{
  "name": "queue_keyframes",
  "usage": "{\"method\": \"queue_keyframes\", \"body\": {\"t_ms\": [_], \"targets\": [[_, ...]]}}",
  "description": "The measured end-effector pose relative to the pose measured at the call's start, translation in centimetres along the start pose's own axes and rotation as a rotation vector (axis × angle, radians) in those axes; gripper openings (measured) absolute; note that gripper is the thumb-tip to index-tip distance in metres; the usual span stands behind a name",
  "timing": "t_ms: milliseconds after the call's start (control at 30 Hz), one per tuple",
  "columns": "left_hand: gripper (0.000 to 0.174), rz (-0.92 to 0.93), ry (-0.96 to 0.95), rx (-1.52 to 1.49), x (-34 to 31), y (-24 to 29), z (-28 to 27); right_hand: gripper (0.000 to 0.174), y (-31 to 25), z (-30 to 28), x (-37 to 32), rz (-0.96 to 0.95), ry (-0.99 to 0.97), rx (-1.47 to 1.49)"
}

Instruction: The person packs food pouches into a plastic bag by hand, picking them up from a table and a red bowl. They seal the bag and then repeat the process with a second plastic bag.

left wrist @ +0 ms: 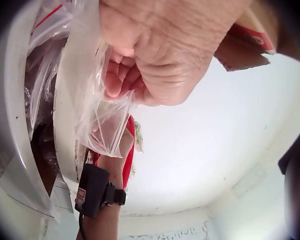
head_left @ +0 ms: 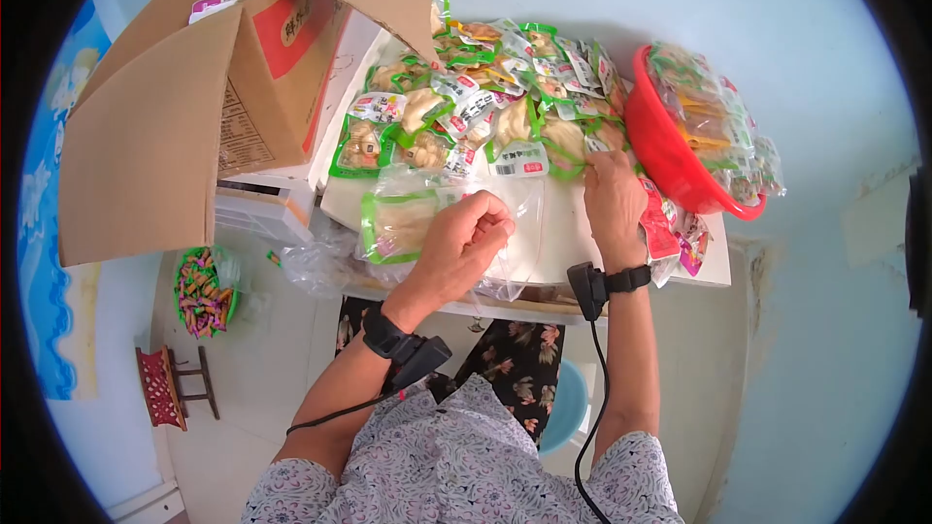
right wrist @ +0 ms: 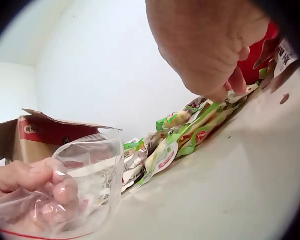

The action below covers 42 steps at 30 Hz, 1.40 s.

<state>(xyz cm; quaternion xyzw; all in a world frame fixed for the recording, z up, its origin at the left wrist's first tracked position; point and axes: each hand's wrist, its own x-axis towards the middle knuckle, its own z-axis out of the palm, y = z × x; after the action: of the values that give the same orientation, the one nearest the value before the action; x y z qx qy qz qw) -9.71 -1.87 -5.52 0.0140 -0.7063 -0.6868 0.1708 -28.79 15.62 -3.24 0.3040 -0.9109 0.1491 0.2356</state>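
Note:
My left hand [head_left: 456, 247] pinches the edge of a clear zip bag [head_left: 524, 233] with curled fingers and thumb; a green-edged packet [head_left: 403, 223] appears to lie in or under the plastic. In the left wrist view the bag's film [left wrist: 107, 130] hangs from the left hand's fingers [left wrist: 117, 80], and the right wrist view shows the bag's mouth [right wrist: 117, 155] gaping. My right hand [head_left: 615, 199] reaches down to the packets beside the red basket [head_left: 660, 136], its loosely bent fingertips at a green-edged packet [right wrist: 215, 112]. Whether they grip it is hidden.
Many sealed packets [head_left: 364, 146] cover the back of the white table [head_left: 714, 257]. An opened cardboard box [head_left: 282, 68] stands at the left, and more packets [head_left: 699, 102] fill the basket. Loose plastic bags [head_left: 316, 262] lie by the front edge. A green bowl [head_left: 233, 306] is on the floor.

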Motion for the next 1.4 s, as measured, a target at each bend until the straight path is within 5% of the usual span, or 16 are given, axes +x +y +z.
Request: {"method": "queue_keyframes", "body": {"t_ms": [233, 367, 633, 800, 900, 1100, 1300, 1400], "targets": [[0.005, -0.019, 0.009, -0.022, -0.1, 0.4, 0.0, 0.006, -1.1, -2.2, -1.1, 0.025, 0.158, 0.079], [0.005, -0.024, 0.001, -0.085, 0.0, 0.1, 0.0, 0.010, -1.6, -5.4, -2.5, 0.075, 0.201, 0.150], [0.010, -0.042, 0.032, -0.077, -0.1, 1.0, 0.3, 0.010, 1.2, -6.4, -6.0, 0.323, 0.047, 0.662], [0.011, -0.045, 0.052, -0.028, -0.1, 1.4, 0.4, 0.026, 0.2, -5.4, -8.3, 0.499, -0.100, 0.887], [0.011, -0.047, 0.057, -0.008, -0.1, 1.3, 0.6, 0.038, -0.1, -5.0, -9.3, 0.364, -0.055, 0.833], [0.007, -0.059, 0.047, 0.053, -0.1, 0.9, 0.5, 0.037, -1.0, -7.0, -9.1, 0.393, -0.341, 0.578], [0.007, -0.061, 0.039, 0.071, -0.1, 0.9, 0.5, 0.021, 0.2, -4.7, -10.5, 0.435, -0.223, 0.831], [0.007, -0.062, 0.046, 0.065, -0.1, 1.1, 0.6, 0.013, 0.0, -4.3, -11.7, 0.374, 0.111, 1.060]]}}
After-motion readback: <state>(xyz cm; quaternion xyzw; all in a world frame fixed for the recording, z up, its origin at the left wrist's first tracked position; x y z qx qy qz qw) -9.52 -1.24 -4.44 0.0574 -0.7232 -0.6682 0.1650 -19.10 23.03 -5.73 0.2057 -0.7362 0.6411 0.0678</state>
